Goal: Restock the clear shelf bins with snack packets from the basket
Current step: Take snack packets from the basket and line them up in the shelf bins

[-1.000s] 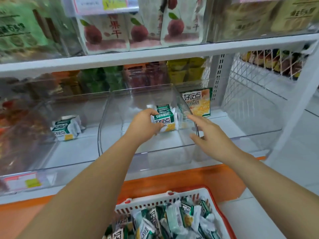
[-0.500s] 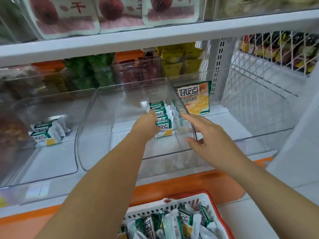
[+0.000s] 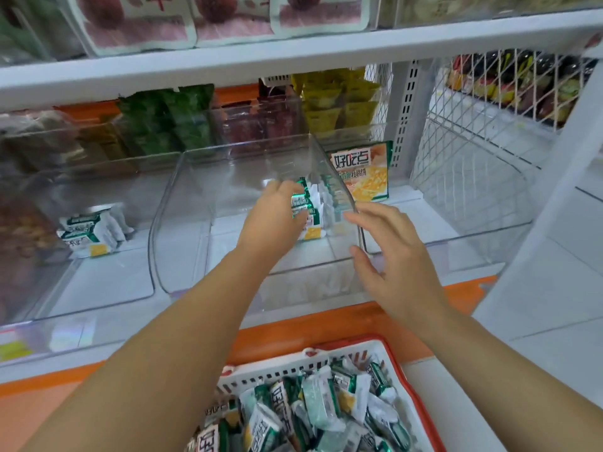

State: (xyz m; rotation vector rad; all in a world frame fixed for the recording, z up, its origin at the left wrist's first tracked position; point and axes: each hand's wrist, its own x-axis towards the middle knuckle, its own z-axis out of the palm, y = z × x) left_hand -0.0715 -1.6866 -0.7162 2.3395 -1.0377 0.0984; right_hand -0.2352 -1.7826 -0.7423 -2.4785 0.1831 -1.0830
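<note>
Centrally, the clear bin [image 3: 195, 243] sits above the loaded basket [image 3: 355, 349]. The right hand [image 3: 398, 256], fingers spread and empty, steadies the bin's right wall, while the left hand [image 3: 277, 220] curls round green snack packets [image 3: 305, 208] inside the bin. They should go upright, snug against that wall.

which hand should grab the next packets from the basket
Probably right. The right hand is open and empty outside the middle bin, nearer the basket. The left hand is deep in the bin, fingers curled on the green packets.
</note>
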